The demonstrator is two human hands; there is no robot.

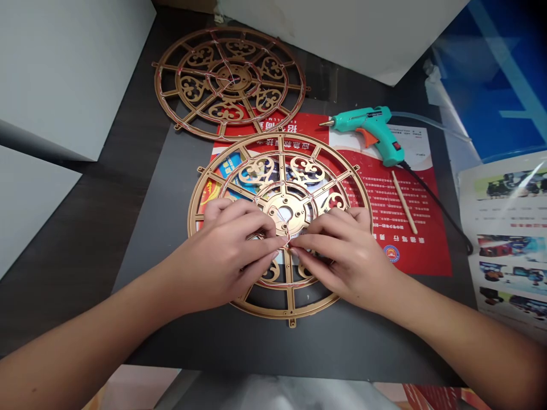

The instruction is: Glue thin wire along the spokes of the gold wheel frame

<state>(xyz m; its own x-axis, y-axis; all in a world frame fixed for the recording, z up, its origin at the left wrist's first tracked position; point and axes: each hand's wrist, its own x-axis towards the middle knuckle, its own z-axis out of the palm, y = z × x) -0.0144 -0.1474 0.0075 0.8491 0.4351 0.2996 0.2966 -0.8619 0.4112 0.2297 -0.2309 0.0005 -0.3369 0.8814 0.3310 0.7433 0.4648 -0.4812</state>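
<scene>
Head view: nearer gold frame (277, 209) flat, lug (292, 323) pointing near.
Left fingers (272, 246): pinching wire (288, 230).
Right fingers (308, 244): grip unclear.
Hidden: frame under hands.

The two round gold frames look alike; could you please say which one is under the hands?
It is the nearer frame: the left hand and right hand are over it; the farther frame lies beyond both.

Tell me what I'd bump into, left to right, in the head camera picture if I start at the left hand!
Left hand → right hand → thin wooden stick → printed page with photos.
</scene>
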